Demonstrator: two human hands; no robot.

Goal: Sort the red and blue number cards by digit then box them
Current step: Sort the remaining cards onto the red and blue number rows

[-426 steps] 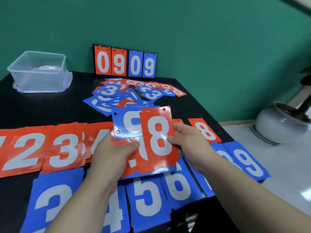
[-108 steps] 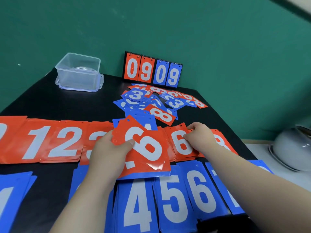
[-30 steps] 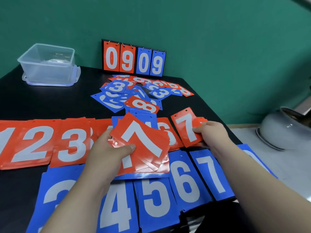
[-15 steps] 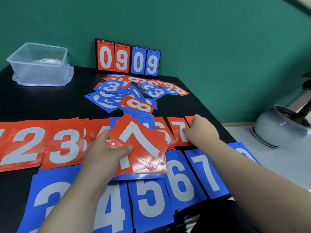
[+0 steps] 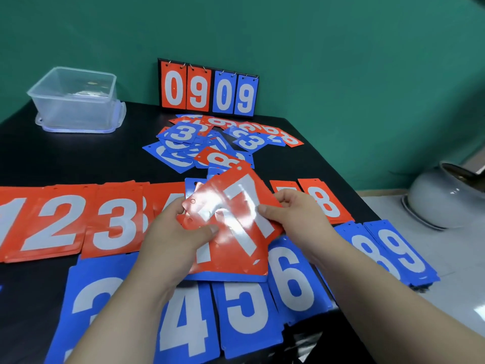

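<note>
My left hand point(image 5: 181, 232) grips a fanned stack of cards point(image 5: 231, 261), red over blue, above the table's middle. On top lies a tilted red 7 card point(image 5: 237, 206), and my right hand point(image 5: 294, 216) pinches its right edge. Along the table runs a row of red piles point(image 5: 57, 222) showing 1, 2, 3, partly a 4, then a red 7 point(image 5: 284, 189) and a red 8 point(image 5: 324, 203). Nearer me sits a row of blue piles point(image 5: 246, 311) showing 3, 4, 5, 6, and further right 8 and 9 point(image 5: 399, 253). A loose heap of unsorted cards point(image 5: 210, 143) lies behind.
A clear plastic box point(image 5: 76, 101) stands on its lid at the back left of the black table point(image 5: 78, 158). A flip scoreboard point(image 5: 208, 88) reading 0909 leans on the green wall. A grey pot point(image 5: 446, 198) sits on the floor to the right.
My right hand has come back from the red 7 pile on the table to the held stack and taken hold of the top red 7 card, which now stands raised and tilted.
</note>
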